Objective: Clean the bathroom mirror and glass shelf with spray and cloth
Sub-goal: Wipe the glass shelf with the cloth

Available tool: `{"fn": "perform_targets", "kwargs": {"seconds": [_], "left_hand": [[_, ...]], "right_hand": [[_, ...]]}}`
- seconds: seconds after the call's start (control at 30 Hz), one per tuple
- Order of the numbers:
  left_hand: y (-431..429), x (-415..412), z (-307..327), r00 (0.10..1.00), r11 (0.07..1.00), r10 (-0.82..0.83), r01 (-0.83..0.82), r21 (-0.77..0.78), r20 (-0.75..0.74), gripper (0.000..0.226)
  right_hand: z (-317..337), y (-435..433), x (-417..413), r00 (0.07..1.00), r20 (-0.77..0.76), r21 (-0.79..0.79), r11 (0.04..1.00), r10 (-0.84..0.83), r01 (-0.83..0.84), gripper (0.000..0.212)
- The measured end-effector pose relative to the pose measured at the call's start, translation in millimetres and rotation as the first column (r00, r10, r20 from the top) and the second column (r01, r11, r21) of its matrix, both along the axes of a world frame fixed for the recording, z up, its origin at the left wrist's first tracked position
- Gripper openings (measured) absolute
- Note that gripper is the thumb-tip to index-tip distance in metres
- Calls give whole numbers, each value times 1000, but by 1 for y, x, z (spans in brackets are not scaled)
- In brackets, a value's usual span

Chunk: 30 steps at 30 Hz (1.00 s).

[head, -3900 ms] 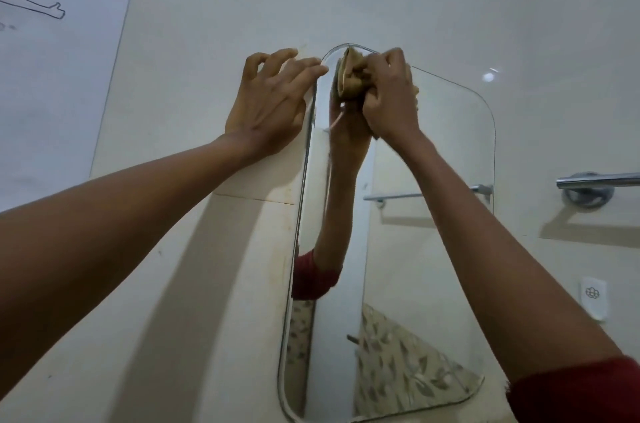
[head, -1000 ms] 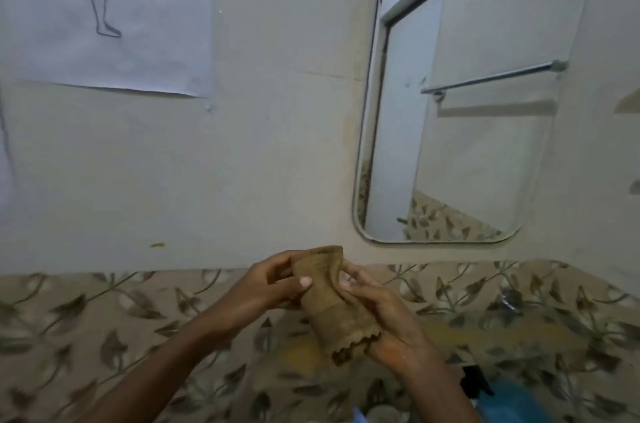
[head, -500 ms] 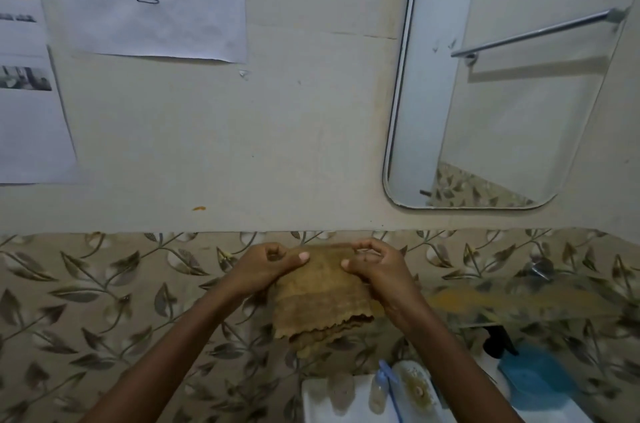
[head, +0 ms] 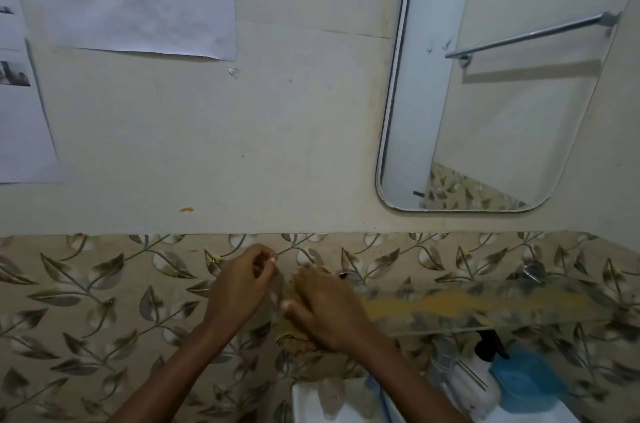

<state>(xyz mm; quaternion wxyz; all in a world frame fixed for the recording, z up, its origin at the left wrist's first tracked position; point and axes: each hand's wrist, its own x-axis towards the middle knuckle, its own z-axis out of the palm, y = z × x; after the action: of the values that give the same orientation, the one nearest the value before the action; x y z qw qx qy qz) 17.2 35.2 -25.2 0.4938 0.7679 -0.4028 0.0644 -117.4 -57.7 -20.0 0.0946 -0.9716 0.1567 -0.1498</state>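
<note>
Both meet at one end of the glass shelf point(head: 485, 308): right hand point(head: 329, 311) flat, pressing the cloth point(head: 294, 341) beneath its palm, left hand point(head: 239, 287) curled on something I cannot tell, the shelf's length running rightward beyond the right hand.

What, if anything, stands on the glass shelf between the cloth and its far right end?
No object shows on the glass shelf rightward from the cloth under the right hand; only yellowish smears lie along it, though the view is blurred.
</note>
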Motion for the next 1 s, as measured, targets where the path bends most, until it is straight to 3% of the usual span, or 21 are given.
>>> {"fn": "perform_targets", "kwargs": {"seconds": [0.07, 0.13, 0.47, 0.73, 1.0], "left_hand": [[-5, -6, 2, 1000, 1000, -11, 11, 8, 13, 10], [-9, -11, 3, 1000, 999, -24, 24, 21, 19, 12], [-22, -22, 2, 993, 994, -112, 111, 17, 34, 25], [-32, -23, 0, 989, 991, -132, 133, -21, 63, 23], [-44, -21, -8, 983, 988, -148, 152, -30, 105, 13]], "right_hand": [[-14, 2, 7, 983, -183, 50, 999, -3, 13, 104], [-30, -1, 10, 973, -233, 64, 998, 1, 15, 115], [-37, -12, 8, 978, -182, 11, 995, 98, -98, 117], [-41, -24, -8, 969, -168, -197, 957, 179, -211, 82], [-37, -43, -43, 944, -198, -159, 941, 265, -298, 75]]}}
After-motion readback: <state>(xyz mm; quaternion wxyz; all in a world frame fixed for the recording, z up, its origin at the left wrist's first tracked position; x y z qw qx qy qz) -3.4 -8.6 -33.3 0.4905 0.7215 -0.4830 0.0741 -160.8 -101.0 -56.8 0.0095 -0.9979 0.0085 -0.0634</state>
